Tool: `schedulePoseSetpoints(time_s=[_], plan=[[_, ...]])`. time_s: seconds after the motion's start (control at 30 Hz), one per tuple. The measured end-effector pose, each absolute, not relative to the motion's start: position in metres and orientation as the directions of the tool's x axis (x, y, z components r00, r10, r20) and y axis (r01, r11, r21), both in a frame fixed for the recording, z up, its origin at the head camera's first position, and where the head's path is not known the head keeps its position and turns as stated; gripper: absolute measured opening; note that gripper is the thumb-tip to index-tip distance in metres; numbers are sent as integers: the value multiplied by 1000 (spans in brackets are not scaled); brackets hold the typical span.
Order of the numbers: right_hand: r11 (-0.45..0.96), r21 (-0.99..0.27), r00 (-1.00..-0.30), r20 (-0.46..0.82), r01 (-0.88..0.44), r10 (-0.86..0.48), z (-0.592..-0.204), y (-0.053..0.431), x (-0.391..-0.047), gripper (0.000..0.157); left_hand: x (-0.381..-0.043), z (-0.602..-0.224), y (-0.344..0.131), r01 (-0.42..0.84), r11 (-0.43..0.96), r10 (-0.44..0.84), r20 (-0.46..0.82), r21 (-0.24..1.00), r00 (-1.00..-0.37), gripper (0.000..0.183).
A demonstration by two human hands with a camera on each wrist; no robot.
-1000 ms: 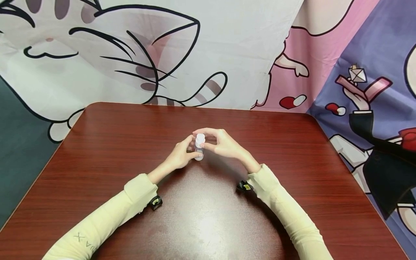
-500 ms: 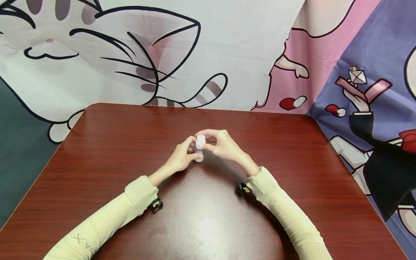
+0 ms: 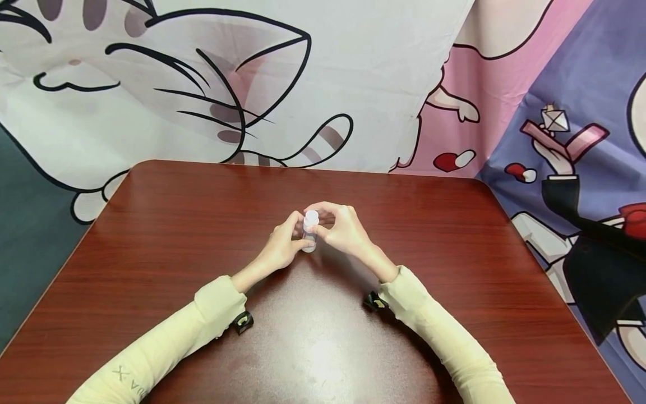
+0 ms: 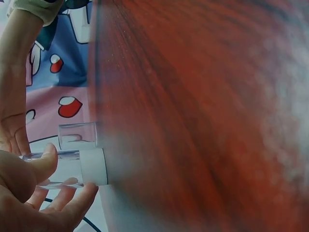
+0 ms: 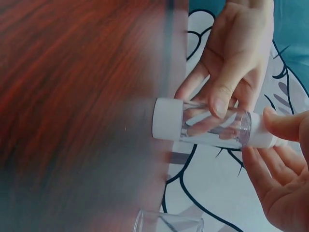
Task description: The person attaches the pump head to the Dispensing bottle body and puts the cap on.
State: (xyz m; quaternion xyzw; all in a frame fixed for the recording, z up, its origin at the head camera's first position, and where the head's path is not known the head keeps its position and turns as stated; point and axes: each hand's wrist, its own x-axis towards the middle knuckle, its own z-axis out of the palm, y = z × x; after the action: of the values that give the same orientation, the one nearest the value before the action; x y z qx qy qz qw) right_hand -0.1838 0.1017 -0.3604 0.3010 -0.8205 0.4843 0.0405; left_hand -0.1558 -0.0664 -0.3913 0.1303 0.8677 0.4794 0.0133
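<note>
A small clear bottle (image 3: 310, 238) with a white base and white top is between the two hands near the table's middle. Its white base (image 5: 166, 119) is at or just above the tabletop. My left hand (image 3: 279, 245) holds the clear body, thumb on one side and fingers on the other. With thumb and fingers, my right hand (image 3: 346, 229) pinches the white top (image 5: 260, 131). A clear, cup-like cylinder (image 4: 77, 136) stands close beyond the bottle in the left wrist view. I cannot make that cylinder out in the head view.
The reddish-brown wooden table (image 3: 202, 207) has rounded far corners. Behind it hangs a printed cartoon cloth (image 3: 378, 84). A small black device (image 3: 243, 322) sits at the left cuff, and another black device (image 3: 375, 302) at the right cuff.
Both hands keep their hold on the bottle, which stays nearly in place. My right wrist has shifted slightly toward me and to the left, and the right hand has turned a little.
</note>
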Motion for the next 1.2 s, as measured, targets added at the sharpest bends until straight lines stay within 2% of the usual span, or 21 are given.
schedulePoseSetpoints(time_s=[0.77,1.2], plan=[[499,-707,-864,439,-501,-245,-366,89,-167,26,-155,-391,-63,203,514,230,94,833,-969,33],[510,-712,-874,434,-482,-219,-366,85,-167,27,-154,-390,-65,228,525,229,121,820,-966,34]])
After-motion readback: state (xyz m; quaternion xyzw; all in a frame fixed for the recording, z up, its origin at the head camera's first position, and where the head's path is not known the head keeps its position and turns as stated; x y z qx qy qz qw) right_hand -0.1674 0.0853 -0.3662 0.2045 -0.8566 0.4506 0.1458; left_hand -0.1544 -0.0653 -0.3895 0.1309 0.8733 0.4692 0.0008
